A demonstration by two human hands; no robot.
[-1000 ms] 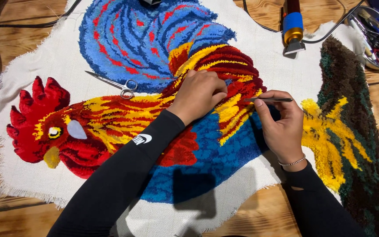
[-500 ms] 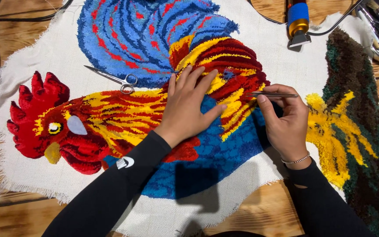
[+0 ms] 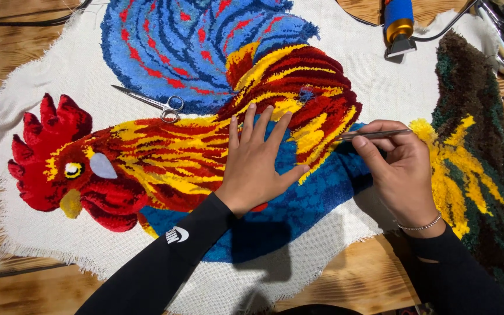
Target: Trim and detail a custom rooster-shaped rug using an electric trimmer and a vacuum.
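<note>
Our right hand (image 3: 401, 169) pinches thin metal tweezers (image 3: 371, 135), tips at nine o'clock on the tufted rooster rug (image 3: 205, 151) of red, yellow and blue yarn. Our left hand (image 3: 258, 160) lies flat, fingers spread, on its body. Small silver scissors (image 3: 153, 103) rest at ten o'clock — a blue-handled tool (image 3: 399, 26) at one.

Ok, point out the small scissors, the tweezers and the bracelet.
small scissors (image 3: 157, 104): head view, on the pivot.
tweezers (image 3: 374, 135): head view, mid-shaft, in the right hand (image 3: 401, 169).
bracelet (image 3: 421, 225): head view, on the chain.
</note>
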